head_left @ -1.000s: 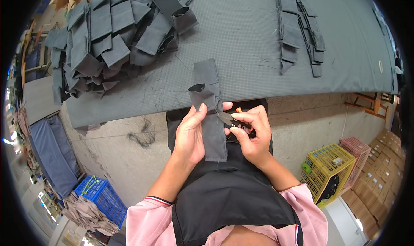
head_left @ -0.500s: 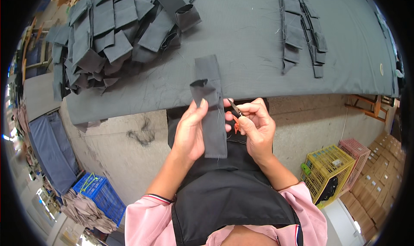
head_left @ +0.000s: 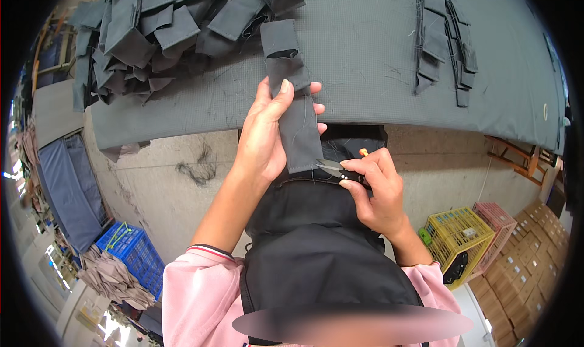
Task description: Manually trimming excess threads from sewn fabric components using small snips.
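Observation:
My left hand (head_left: 266, 125) grips a long dark grey fabric strip (head_left: 299, 131), thumb on top and fingertips showing past its right edge. A folded flap stands up near the strip's far end, and loose threads hang along it. In my right hand (head_left: 378, 192) I hold small thread snips (head_left: 331, 167) with a black handle. Their blades point left and meet the strip's near right corner, where a line of stitching runs along the end. An orange-red tip of something sticks up beside the right index finger.
A table (head_left: 359, 61) covered in grey cloth spans the far side. A heap of grey fabric pieces (head_left: 134, 33) lies at its left; two stacked rows (head_left: 433, 39) lie right. Below stand a blue crate (head_left: 131, 249), a yellow crate (head_left: 459, 234), a pink crate (head_left: 502, 222) and cardboard boxes (head_left: 526, 265).
The strip has moved farther away with my left hand, its far end now near the heap. My right hand has brought the snips nearer to me, round to the strip's near corner.

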{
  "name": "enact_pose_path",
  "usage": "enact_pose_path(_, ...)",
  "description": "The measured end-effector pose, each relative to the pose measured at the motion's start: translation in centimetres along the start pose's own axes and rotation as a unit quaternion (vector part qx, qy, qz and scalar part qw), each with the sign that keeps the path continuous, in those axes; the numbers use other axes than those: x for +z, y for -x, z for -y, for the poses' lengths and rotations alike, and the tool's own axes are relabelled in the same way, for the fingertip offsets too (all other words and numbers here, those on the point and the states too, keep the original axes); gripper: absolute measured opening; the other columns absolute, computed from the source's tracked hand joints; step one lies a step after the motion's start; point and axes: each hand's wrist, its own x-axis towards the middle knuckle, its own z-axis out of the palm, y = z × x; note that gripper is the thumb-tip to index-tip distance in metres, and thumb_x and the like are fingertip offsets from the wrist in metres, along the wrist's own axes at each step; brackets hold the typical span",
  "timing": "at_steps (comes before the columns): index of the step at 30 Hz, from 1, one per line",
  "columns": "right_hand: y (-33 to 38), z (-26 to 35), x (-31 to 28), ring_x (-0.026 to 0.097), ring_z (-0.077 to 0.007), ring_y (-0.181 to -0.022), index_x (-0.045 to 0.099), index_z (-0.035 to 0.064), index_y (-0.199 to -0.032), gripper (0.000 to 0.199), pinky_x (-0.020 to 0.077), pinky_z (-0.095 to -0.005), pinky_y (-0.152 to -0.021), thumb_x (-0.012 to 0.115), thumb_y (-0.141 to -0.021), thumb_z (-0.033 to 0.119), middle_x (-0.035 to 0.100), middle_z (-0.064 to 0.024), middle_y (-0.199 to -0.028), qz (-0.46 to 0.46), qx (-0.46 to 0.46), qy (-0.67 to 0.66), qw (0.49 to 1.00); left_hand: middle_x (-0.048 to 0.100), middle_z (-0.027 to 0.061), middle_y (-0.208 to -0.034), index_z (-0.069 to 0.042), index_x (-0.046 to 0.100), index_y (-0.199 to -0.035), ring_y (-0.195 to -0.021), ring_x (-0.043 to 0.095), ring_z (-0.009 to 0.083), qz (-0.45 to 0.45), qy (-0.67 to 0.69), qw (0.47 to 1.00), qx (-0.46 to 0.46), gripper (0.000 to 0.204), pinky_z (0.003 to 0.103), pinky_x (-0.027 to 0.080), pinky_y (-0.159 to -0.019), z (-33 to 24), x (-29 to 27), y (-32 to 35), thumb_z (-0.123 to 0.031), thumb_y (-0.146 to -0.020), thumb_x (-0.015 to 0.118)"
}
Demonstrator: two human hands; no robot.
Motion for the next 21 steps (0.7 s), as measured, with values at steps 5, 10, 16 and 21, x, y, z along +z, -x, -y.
enact_pose_path(5,-0.12,0.17,-0.33,0.052,-0.0209,-0.058,0.062,0.0035,-0.092,0.029,0.0417,-0.0304,-0.050,0.073,-0.065,0.004,0.050,-0.0079,-0.076,0.021,-0.034,0.053,0.998,0.058,0.0163,-0.113,-0.005,0.041,-0.120,-0.088,0.062,0.0211,-0.009,0.004,1.000,-0.003,0.029,0.037,0.057,-0.068,-0.04,0.19,-0.09,-0.025,-0.099,0.043)
enact_pose_path(10,-0.45,0.06,-0.27,0.052,-0.0213,-0.059,0.061,0.0032,-0.092,0.029,0.0421,-0.0309,-0.050,0.073,-0.066,0.004,0.049,-0.0080,-0.076,0.043,-0.044,0.039,0.997,0.060,0.0125,-0.108,-0.008,0.038,-0.121,-0.085,0.061,0.0186,-0.004,0.017,1.000,-0.016,0.032,0.036,0.056,-0.066,0.06,-0.05,-0.34,-0.026,-0.097,0.048)
enact_pose_path(16,-0.62,0.14,0.15,0.053,-0.0224,-0.060,0.061,0.0028,-0.092,0.028,0.0435,-0.0309,-0.052,0.072,-0.067,0.004,0.049,-0.0082,-0.076,0.050,-0.006,-0.024,0.998,0.060,0.0121,-0.108,-0.008,0.039,-0.120,-0.084,0.062,0.0186,-0.006,0.015,1.000,-0.016,0.031,0.036,0.056,-0.065,-0.01,-0.04,-0.35,-0.026,-0.097,0.047)
enact_pose_path(21,-0.07,0.38,0.58,0.052,-0.0216,-0.060,0.062,0.0026,-0.093,0.027,0.0433,-0.0303,-0.052,0.072,-0.067,0.001,0.049,-0.0082,-0.074,0.030,-0.028,0.012,0.999,0.060,0.0119,-0.106,-0.009,0.039,-0.121,-0.084,0.062,0.0187,-0.002,0.021,0.999,-0.027,0.030,0.036,0.056,-0.064,0.08,-0.11,-0.42,-0.026,-0.097,0.047)
